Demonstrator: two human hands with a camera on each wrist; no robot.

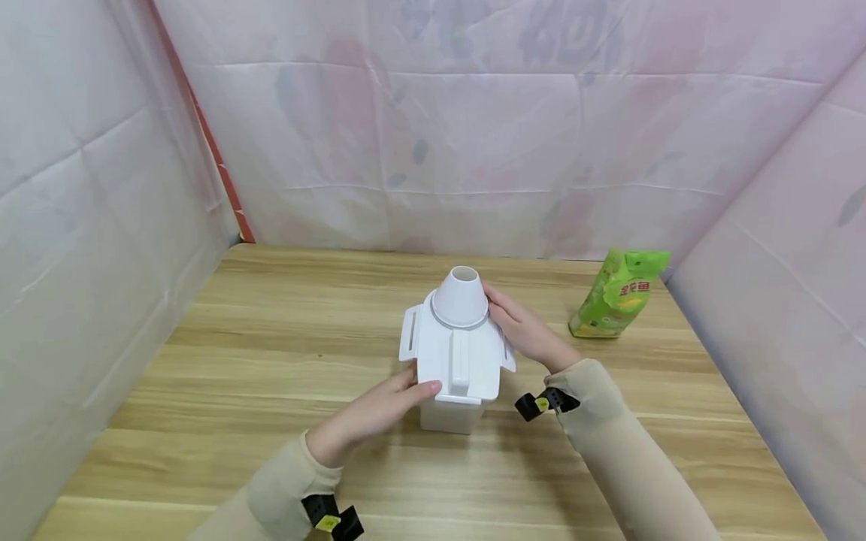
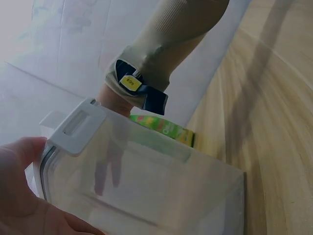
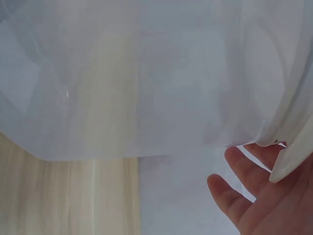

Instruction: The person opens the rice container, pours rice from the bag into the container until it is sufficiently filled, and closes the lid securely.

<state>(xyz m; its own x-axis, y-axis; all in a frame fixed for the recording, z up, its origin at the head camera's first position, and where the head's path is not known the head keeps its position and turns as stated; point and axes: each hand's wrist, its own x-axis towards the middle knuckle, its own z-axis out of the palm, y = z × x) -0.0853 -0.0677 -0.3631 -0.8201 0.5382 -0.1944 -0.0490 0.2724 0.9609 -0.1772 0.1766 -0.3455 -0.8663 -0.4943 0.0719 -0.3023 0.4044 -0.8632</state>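
Note:
A clear plastic storage container point(image 1: 449, 418) stands upright on the table under a white lid point(image 1: 433, 349). The lid carries a white cone point(image 1: 461, 300) with a round hole at its top, a raised handle point(image 1: 460, 357) and slotted side flaps point(image 1: 408, 333) that stick out. My left hand point(image 1: 382, 402) grips the container's near left, its thumb on the lid's front edge and the other fingers against the side. Along the far right side rests my right hand point(image 1: 524, 330), its fingers point(image 3: 244, 169) loosely extended beside the wall, just under the lid.
A green printed food bag point(image 1: 616, 297) stands upright at the back right of the wooden table point(image 1: 271, 323). Pale printed sheets point(image 1: 473, 143) hang as walls at the back and both sides. Black straps with small blocks point(image 1: 541, 403) sit on both wrists.

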